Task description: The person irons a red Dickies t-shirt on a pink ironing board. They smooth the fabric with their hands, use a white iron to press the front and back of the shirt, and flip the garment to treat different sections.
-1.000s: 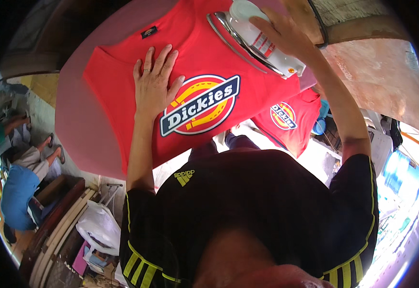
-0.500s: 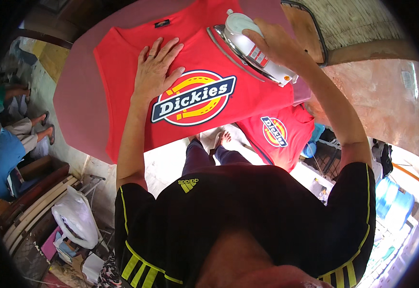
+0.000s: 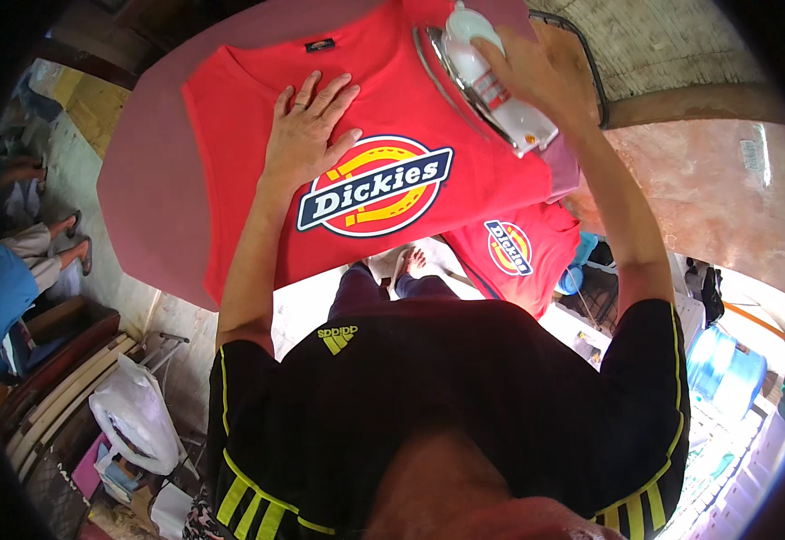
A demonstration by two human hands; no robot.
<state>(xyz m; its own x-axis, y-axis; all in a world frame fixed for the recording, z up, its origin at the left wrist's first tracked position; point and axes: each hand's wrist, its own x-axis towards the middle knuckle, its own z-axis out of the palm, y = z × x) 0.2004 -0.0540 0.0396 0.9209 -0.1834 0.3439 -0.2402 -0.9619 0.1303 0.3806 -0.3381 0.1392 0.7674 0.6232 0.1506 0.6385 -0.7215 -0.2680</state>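
Note:
A red sleeveless shirt [image 3: 257, 207] with a large round horseshoe print lies spread over a mauve ironing board [image 3: 145, 211]. My left hand [image 3: 311, 130] rests flat on its upper left part, fingers spread, beside the print and below the neck label. On the shirt's right side, my right hand [image 3: 523, 72] grips a white clothes iron [image 3: 491, 85] with a silvery soleplate edge. The iron lies slantwise, its soleplate turned toward the cloth; whether it touches all along is hidden.
Another red garment [image 3: 509, 252] with the same print hangs below the board's right side. A person in blue [image 3: 1, 297] is at the far left, near stacked boards [image 3: 68, 400]. A white plastic bag [image 3: 140, 418] stands lower left. A blue water jug [image 3: 725, 369] is at right.
The shirt, with my left hand on it, appears slightly farther right as the whole view shifts. The iron has moved a little to the right and up in my right hand.

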